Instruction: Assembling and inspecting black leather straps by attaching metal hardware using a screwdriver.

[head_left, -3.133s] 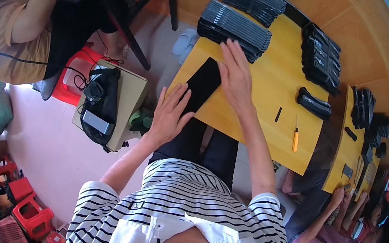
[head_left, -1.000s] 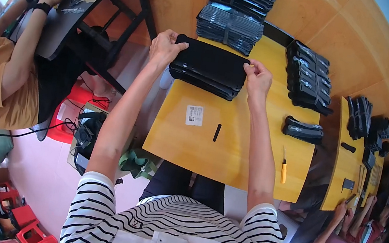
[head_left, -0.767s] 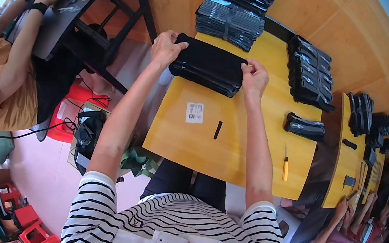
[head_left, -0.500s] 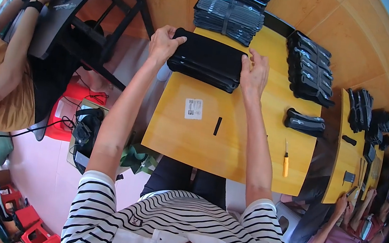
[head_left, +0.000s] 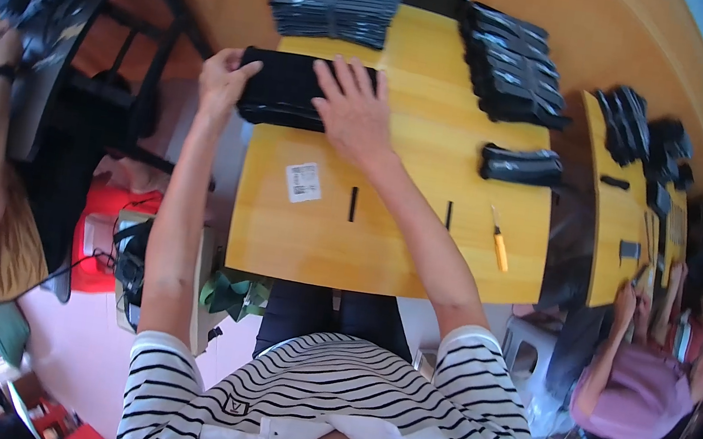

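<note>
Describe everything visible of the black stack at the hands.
The black stack has a matte, fabric-like top and shinier layered edges on its near side. It lies left to right on the yellow table, at left. The left hand grips its left end; the right hand lies open over its right part.

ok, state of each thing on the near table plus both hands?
Left hand: at the stack's left end, thumb against it; grip unclear
Right hand: open, fingers spread on the stack
Black stack: lying flat
White label: face up
Two black strips: flat, apart
Yellow-handled tool: lying down, unheld
Back-left bundles: piled
Back-right bundle: strapped
Small bundle: lying, unheld
</note>
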### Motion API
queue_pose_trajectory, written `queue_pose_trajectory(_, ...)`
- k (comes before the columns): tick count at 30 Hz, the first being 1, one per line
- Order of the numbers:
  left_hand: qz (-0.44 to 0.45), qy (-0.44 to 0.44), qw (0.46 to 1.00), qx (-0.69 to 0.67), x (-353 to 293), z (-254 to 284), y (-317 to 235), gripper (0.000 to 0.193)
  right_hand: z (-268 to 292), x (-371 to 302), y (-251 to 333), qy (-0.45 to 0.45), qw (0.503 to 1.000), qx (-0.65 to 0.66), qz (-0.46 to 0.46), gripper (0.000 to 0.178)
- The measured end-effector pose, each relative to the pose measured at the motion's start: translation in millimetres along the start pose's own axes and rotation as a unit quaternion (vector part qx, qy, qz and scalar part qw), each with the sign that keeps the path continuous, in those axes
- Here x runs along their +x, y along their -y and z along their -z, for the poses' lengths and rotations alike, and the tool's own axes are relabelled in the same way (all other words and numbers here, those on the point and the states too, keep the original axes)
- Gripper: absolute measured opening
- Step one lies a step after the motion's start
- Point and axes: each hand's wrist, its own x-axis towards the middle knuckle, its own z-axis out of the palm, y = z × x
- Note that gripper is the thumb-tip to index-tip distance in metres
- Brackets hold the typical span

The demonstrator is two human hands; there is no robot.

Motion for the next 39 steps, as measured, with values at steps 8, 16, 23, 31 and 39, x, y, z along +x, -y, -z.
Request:
queue_pose_trajectory(8, -0.022, -0.054, 0.998, -0.02, -22, 15, -39, 0.049, 67, -60, -44, -0.121, 0.987, 0.064, -0.08, 0.044)
queue_pose_trajectory(16, -0.229, -0.196, 0.953, -0.029, -107, 12, -102, 0.031, 142, -168, -228, 0.005, 0.947, -0.198, -0.254, 0.063)
queue_pose_trajectory(23, -0.11, 0.022, 0.972, -0.208, -200, -20, -93, 0.022, 144, -153, -262, 0.289, 0.935, -0.134, -0.155, 0.069)
queue_pose_trajectory(31, 0.042, 0.141, 0.947, -0.286, -256, -31, -94, 0.018, 195, -173, -214, 0.286, 0.876, 0.21, -0.328, 0.041)
queue_pose_trajectory(39, 0.007, 0.392, 0.869, -0.301, -307, -89, -166, 0.054, 191, -183, -88, 0.052, 0.569, 0.726, -0.383, 0.055)
